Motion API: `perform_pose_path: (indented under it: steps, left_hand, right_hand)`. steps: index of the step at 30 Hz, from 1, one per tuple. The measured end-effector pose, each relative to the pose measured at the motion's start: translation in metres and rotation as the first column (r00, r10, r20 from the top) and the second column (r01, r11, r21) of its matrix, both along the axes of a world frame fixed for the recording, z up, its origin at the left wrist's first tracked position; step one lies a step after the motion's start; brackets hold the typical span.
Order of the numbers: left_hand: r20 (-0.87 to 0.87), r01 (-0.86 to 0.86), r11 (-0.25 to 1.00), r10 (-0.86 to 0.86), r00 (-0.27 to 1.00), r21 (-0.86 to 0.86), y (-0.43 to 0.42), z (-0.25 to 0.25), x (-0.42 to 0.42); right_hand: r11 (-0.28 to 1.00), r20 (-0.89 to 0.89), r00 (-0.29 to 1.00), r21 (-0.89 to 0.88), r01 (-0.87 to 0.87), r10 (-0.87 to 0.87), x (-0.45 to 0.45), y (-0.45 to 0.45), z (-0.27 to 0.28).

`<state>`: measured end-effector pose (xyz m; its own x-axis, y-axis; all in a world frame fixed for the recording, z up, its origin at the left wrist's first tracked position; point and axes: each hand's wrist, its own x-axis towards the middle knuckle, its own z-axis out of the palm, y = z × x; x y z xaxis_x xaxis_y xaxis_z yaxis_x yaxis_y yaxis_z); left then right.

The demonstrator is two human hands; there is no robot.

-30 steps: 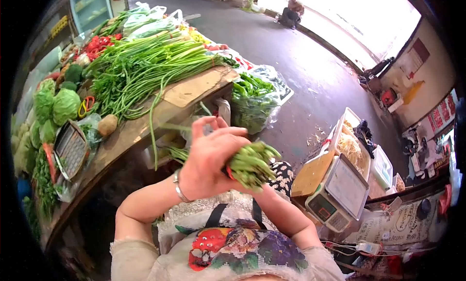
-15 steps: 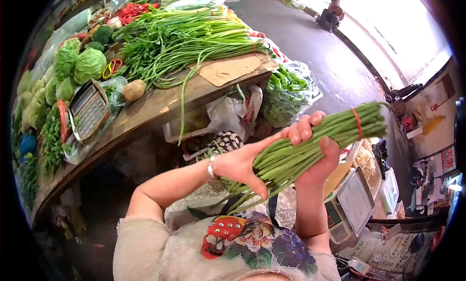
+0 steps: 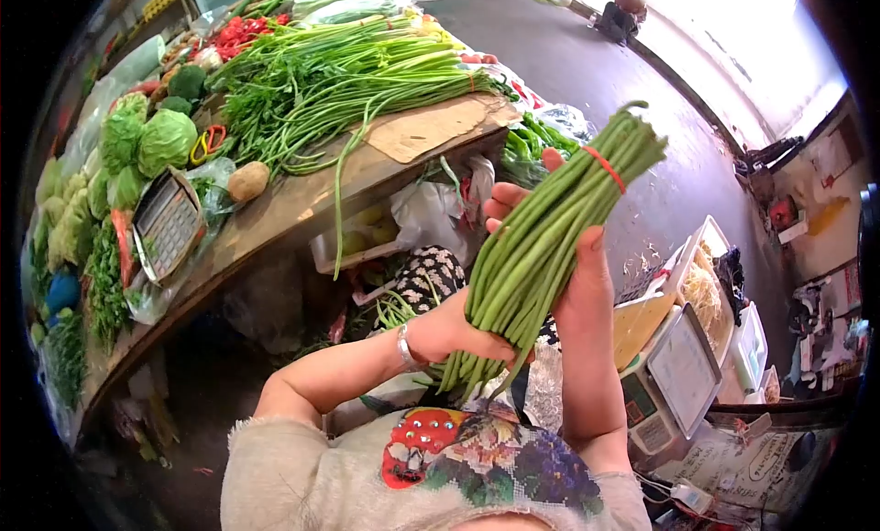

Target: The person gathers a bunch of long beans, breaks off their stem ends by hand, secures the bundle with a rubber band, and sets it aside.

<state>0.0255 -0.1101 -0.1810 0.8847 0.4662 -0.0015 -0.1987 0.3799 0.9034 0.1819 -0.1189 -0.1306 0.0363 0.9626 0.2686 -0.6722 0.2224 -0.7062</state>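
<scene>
A bundle of long green beans (image 3: 541, 247) slants up to the right in front of my chest, with a red band round its upper part. My left hand (image 3: 463, 334), with a silver bracelet at the wrist, is wrapped round the lower part of the bundle. Higher up, my right hand (image 3: 577, 265) holds it from the right and behind, the thumb in front and the fingertips showing at the left side. The loose lower ends hang just above my shirt.
On the left, a wooden table (image 3: 275, 224) bears leafy greens (image 3: 339, 95), cabbage (image 3: 167, 140), a potato (image 3: 248, 182) and a calculator (image 3: 170, 224). A scale (image 3: 674, 375) and a tub of sprouts (image 3: 701, 288) stand at the right. A person (image 3: 621, 16) sits far back.
The beans first came up between my hands with the band exposed. They have since tilted more upright, and my left hand has closed round their lower part.
</scene>
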Motion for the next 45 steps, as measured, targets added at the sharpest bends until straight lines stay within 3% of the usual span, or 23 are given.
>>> perform_pose_path:
  steps: [3, 5, 7, 10, 14, 17, 20, 22, 25, 26, 28, 29, 31, 32, 34, 35, 36, 37, 39, 40, 41, 42, 45]
  left_hand:
    - [0.187, 0.084, 0.974, -0.044, 0.981, -0.210, 0.003, 0.007, -0.002]
    - [0.280, 0.105, 0.975, -0.047, 0.959, -0.195, 0.008, 0.006, -0.006]
    - [0.367, 0.109, 0.962, -0.010, 0.930, -0.249, 0.006, 0.017, -0.011]
    - [0.409, 0.116, 0.981, -0.044, 0.912, -0.154, 0.017, 0.021, -0.026]
    - [0.348, -0.186, 0.982, 0.177, 0.921, -0.007, 0.024, 0.051, -0.033]
    - [0.332, -0.435, 0.899, 0.394, 0.857, 0.054, 0.034, 0.077, -0.043]
    - [0.351, -0.565, 0.808, 0.487, 0.800, 0.166, 0.057, 0.110, -0.070]
    - [0.249, -0.706, 0.681, 0.662, 0.707, 0.195, 0.073, 0.128, -0.093]
    - [0.188, -0.796, 0.329, 0.859, 0.476, 0.508, 0.085, 0.186, -0.106]
    - [0.187, -0.749, 0.190, 0.903, 0.387, 0.635, 0.089, 0.203, -0.108]
    - [0.315, -0.608, -0.057, 0.891, 0.327, 0.792, 0.122, 0.227, -0.117]
    - [0.315, -0.607, -0.049, 0.886, 0.340, 0.793, 0.139, 0.234, -0.118]
    - [0.454, -0.200, -0.410, 0.840, 0.298, 0.890, 0.174, 0.244, -0.123]
    - [0.436, -0.096, -0.429, 0.840, 0.324, 0.898, 0.204, 0.238, -0.132]
    - [0.445, -0.099, -0.446, 0.797, 0.409, 0.890, 0.229, 0.200, -0.105]
    - [0.388, 0.045, -0.429, 0.852, 0.351, 0.902, 0.252, 0.168, -0.100]
    - [0.183, 0.201, -0.269, 0.914, 0.361, 0.942, 0.249, 0.150, -0.078]
    - [0.123, 0.335, -0.225, 0.946, 0.299, 0.915, 0.243, 0.121, -0.057]
    - [-0.105, 0.307, -0.027, 0.908, 0.406, 0.951, 0.284, 0.031, -0.042]
    - [-0.115, 0.210, 0.004, 0.848, 0.517, 0.978, 0.304, -0.023, -0.046]
    - [-0.322, 0.277, 0.232, 0.880, 0.349, 0.933, 0.319, -0.062, -0.041]
    - [-0.254, 0.449, 0.163, 0.956, 0.149, 0.878, 0.295, -0.052, -0.022]
    - [-0.160, 0.432, 0.058, 0.966, 0.205, 0.900, 0.293, -0.057, -0.021]
  right_hand:
    - [1.000, 0.053, 0.998, 0.010, -0.020, 0.020, 0.003, -0.007, -0.005]
    - [1.000, 0.044, 0.999, 0.013, -0.003, 0.003, 0.006, -0.013, -0.017]
    - [0.986, 0.072, 0.990, -0.124, -0.108, 0.118, 0.021, -0.010, -0.049]
    - [0.954, 0.096, 0.976, -0.250, -0.167, 0.196, 0.032, -0.005, -0.104]
    - [0.855, 0.098, 0.983, -0.513, -0.081, 0.152, 0.048, -0.010, -0.165]
    - [0.762, 0.110, 0.991, -0.647, 0.013, 0.077, 0.059, -0.015, -0.204]
    - [0.670, 0.108, 0.993, -0.741, 0.051, 0.045, 0.065, -0.020, -0.237]
    - [0.659, 0.122, 0.990, -0.751, 0.048, 0.066, 0.071, -0.023, -0.252]
    - [0.691, 0.136, 0.989, -0.720, 0.057, 0.061, 0.078, -0.022, -0.255]
    - [0.692, 0.134, 0.990, -0.718, 0.069, 0.040, 0.079, -0.020, -0.256]
    - [0.690, 0.151, 0.987, -0.720, 0.067, 0.062, 0.079, -0.017, -0.261]
    - [0.683, 0.167, 0.984, -0.727, 0.076, 0.069, 0.078, -0.015, -0.262]
    - [0.684, 0.173, 0.982, -0.726, 0.073, 0.078, 0.078, -0.013, -0.262]
    - [0.689, 0.180, 0.979, -0.722, 0.063, 0.099, 0.077, -0.011, -0.262]
    - [0.698, 0.173, 0.980, -0.713, 0.058, 0.095, 0.078, -0.009, -0.260]
    - [0.699, 0.184, 0.977, -0.712, 0.061, 0.103, 0.078, -0.008, -0.259]
    - [0.701, 0.195, 0.975, -0.710, 0.064, 0.108, 0.079, -0.007, -0.258]
    - [0.698, 0.202, 0.973, -0.712, 0.070, 0.108, 0.080, -0.007, -0.258]
    - [0.690, 0.199, 0.976, -0.719, 0.086, 0.085, 0.083, -0.006, -0.260]
    - [0.679, 0.202, 0.976, -0.728, 0.097, 0.078, 0.085, -0.006, -0.260]
    - [0.671, 0.181, 0.982, -0.735, 0.097, 0.055, 0.087, -0.008, -0.263]
    - [0.662, 0.204, 0.978, -0.739, 0.122, 0.047, 0.089, -0.010, -0.263]
    - [0.654, 0.176, 0.984, -0.748, 0.113, 0.031, 0.093, -0.013, -0.268]
